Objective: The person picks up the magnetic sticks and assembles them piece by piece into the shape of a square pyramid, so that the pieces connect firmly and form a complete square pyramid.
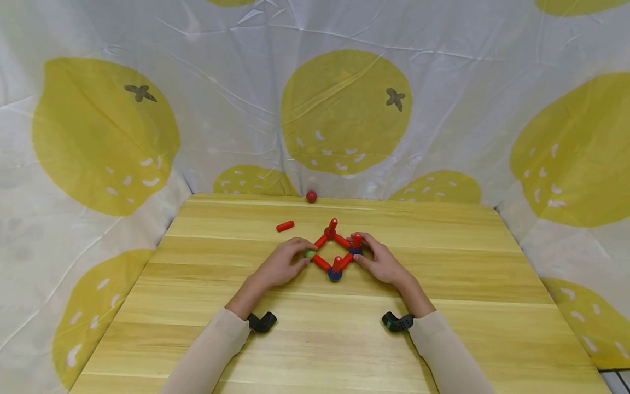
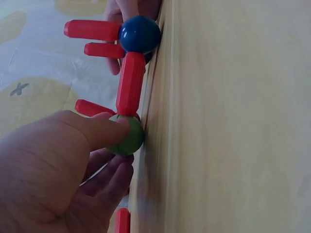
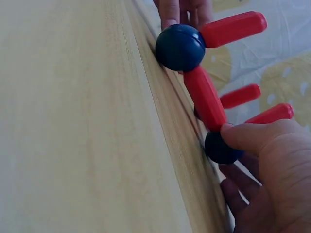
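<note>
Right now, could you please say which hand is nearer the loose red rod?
Left: the left hand is just nearside of the rod; the right hand is farther off, rightward.

A pale wood-grain table point(image 1: 325, 350) fills the lower centre; behind it, across the top, hangs a creased whitish cloth point(image 1: 226, 109) printed with large yellow lemons point(image 1: 346, 112).

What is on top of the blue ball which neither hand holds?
A red rod stands upright on the blue ball; the spot beneath the rod is covered and cannot be seen.
</note>
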Motion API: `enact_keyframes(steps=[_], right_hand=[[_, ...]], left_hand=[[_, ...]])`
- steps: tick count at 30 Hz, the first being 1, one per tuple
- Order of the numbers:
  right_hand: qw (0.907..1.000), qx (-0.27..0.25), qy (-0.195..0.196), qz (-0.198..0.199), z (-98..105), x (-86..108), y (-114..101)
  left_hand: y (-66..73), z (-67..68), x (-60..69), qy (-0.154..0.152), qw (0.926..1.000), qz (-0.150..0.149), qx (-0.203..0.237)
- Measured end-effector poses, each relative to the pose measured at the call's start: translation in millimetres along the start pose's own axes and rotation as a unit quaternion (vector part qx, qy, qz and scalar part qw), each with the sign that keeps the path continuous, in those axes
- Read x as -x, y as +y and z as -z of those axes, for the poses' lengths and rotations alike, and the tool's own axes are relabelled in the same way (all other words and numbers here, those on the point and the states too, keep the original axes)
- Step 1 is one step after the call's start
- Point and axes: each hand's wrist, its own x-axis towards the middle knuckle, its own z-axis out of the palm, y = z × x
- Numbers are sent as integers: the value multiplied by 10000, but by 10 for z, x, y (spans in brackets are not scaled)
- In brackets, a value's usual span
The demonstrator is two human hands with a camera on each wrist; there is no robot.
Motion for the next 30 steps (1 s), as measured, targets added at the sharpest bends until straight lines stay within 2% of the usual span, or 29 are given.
enact_keyframes(steps=[3,7,11,17,20,24,30], right_hand=[[10000,-40,52,9,16,0,3],[9996,-108,-136,-215,45,21,4],[9984,142,-289,-458,35,32,-14],[9970,413,-238,-610,-39,19,-48],[9969,399,-260,-633,-42,19,-46],[9967,368,-292,-667,-33,23,-41],[9976,342,-254,-545,-27,26,-37]], left_hand=[[-16,-5,-1,33,10000,-56,4],[-28,-13,-4,51,9999,-162,4],[-13,-23,-11,33,9998,-179,54],[5,23,-30,-91,9997,-120,192],[-36,113,-45,79,9997,15,218],[-143,252,-95,506,9983,238,167],[-345,421,-205,1049,9918,729,-63]])
